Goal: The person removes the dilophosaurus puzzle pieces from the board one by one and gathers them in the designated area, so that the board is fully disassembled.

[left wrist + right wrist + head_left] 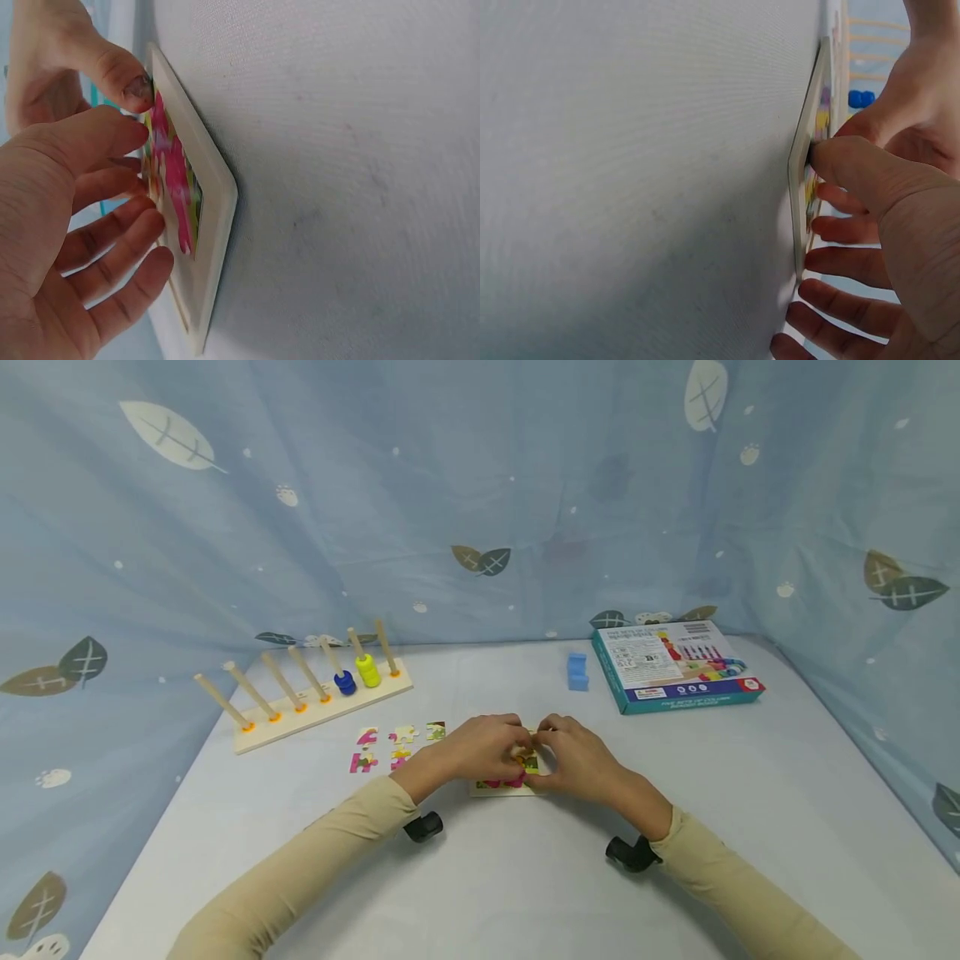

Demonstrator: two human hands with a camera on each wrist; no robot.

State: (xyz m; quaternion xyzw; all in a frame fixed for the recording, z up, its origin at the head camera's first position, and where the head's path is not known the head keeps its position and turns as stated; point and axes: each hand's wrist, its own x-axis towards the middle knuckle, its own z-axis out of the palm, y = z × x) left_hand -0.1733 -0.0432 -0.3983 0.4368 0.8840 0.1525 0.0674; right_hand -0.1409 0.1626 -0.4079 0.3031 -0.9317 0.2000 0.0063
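A small jigsaw puzzle board [510,792] lies on the table under both hands, with a pale frame [217,225] and a pink, green and yellow picture [176,172]. My left hand [483,748] rests over its left part, thumb and fingertips touching the picture, fingers loosely bent. From the right, my right hand [583,763] presses its thumb [847,161] on the board near the edge, its other fingers spread along the far side. The hands nearly meet and cover much of the picture. Whether a loose piece lies under the fingertips is hidden.
Several loose jigsaw pieces [363,762] lie left of the board. Behind them stands a wooden peg rack [262,737] with blue rings [345,683] and yellow rings [368,671]. A light blue block [577,672] and a toy box [637,662] lie toward the back right.
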